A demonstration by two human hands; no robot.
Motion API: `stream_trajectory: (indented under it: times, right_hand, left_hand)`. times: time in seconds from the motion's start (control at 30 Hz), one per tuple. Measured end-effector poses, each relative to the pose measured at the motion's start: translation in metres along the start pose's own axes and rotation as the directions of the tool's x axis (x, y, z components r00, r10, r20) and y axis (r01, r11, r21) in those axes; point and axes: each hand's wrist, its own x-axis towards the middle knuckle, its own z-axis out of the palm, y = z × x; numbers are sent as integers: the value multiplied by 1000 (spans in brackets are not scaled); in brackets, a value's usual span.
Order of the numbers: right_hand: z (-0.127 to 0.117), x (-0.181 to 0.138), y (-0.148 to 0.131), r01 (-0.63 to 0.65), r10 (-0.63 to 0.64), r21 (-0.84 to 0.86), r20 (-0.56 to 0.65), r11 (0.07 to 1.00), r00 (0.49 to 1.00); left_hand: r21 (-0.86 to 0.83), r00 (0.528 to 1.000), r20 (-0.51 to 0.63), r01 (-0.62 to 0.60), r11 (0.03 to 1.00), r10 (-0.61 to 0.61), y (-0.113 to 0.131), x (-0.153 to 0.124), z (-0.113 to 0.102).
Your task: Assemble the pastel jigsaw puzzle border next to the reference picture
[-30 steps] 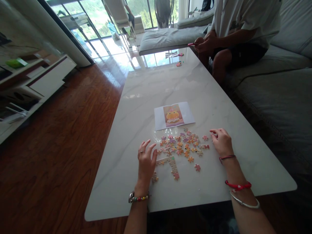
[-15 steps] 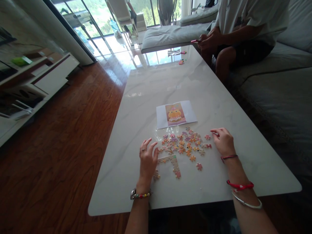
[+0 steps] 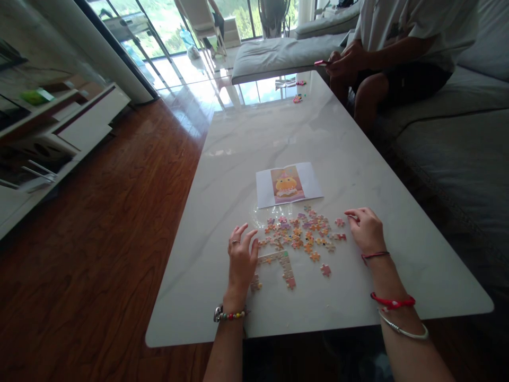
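Several loose jigsaw pieces lie scattered on the white marble table. A joined corner strip of pieces sits just in front of them. My left hand rests flat on the table with fingers spread, touching the left end of that strip. My right hand lies at the right edge of the scatter with fingers curled downward; whether it holds a piece is hidden. A printed reference picture of an orange figure lies beyond the pieces.
Another person sits on the grey sofa at the table's far right, holding a pink object. A few small pieces lie at the far end. Wooden floor and a low white cabinet are to the left.
The view has shifted slightly, so everything sits a little higher and to the right. Both my hands keep the same places by the pieces.
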Motion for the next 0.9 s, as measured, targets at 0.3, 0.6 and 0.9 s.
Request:
stream_trajectory:
  times: [0.3, 0.6, 0.9]
  right_hand:
    - [-2, 0, 9, -46, 47, -24, 22, 999, 999]
    - [-7, -1, 20, -101, 103, -39, 54, 994, 993]
    - [-23, -5, 28, -99, 101, -82, 20, 992, 995]
  left_hand:
    - [3, 1000, 11, 7, 1000, -7, 1, 0, 2]
    - [7, 1000, 7, -1, 1000, 1, 0, -1, 2]
    - [16, 999, -20, -31, 999, 31, 0, -3, 0]
